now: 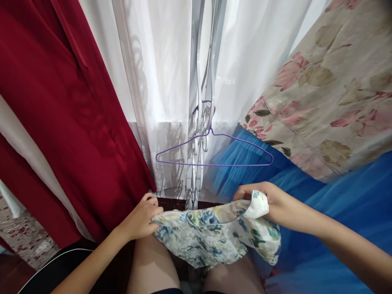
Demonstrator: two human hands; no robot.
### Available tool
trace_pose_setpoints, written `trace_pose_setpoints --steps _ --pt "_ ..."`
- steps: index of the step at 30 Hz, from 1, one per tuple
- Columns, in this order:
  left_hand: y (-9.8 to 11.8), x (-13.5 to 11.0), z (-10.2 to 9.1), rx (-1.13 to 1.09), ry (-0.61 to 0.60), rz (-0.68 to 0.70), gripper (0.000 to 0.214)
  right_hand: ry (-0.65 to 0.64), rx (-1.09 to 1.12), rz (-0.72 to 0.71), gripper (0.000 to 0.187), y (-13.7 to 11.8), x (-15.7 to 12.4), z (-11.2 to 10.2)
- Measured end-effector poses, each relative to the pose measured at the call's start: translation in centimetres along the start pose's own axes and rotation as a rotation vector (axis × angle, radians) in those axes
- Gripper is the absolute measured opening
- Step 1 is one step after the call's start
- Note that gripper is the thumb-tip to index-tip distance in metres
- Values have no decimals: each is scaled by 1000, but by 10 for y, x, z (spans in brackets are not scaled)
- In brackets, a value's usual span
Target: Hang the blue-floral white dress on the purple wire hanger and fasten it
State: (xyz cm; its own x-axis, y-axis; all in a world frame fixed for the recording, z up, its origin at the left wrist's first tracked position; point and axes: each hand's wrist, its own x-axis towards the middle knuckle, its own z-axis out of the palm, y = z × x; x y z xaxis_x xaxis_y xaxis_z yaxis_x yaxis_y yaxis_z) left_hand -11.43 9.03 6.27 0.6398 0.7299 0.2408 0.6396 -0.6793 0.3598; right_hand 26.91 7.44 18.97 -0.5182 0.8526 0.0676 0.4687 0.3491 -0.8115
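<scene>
A small white garment with a blue and green floral print (214,234) is stretched between my two hands over my knees. My left hand (141,220) is closed on its left edge. Its right edge, folded over to show white lining, is pinched by my right hand (269,201). Just above and behind the garment, a purple wire hanger (214,157) hangs in front of the white curtain (171,81), apart from both hands.
A dark red curtain (61,122) hangs at the left. Blue netting (337,212) spreads at the right under a pink floral bedcover (337,94). A metal window grille (202,114) shows behind the curtain gap. My bare knees (153,265) are below.
</scene>
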Motion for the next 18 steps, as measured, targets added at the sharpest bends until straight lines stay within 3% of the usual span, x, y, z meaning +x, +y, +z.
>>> trace_pose_setpoints --steps 1,6,10,14,16,18 --pt "-6 2 -9 20 15 11 10 -20 12 -4 12 -5 2 3" --pt "-52 26 -62 35 214 -79 34 25 -67 -47 12 -20 12 19" --pt "-67 62 -91 -464 400 -219 27 185 -277 -98 25 -4 30 11" --pt "-64 101 -99 -782 424 -255 17 432 -577 6 56 32 52 -9" --pt "-60 115 -97 -916 410 -248 17 439 -665 59 52 49 60 -15" --pt "-53 124 -94 -1052 381 -223 17 358 -628 29 32 62 66 -16"
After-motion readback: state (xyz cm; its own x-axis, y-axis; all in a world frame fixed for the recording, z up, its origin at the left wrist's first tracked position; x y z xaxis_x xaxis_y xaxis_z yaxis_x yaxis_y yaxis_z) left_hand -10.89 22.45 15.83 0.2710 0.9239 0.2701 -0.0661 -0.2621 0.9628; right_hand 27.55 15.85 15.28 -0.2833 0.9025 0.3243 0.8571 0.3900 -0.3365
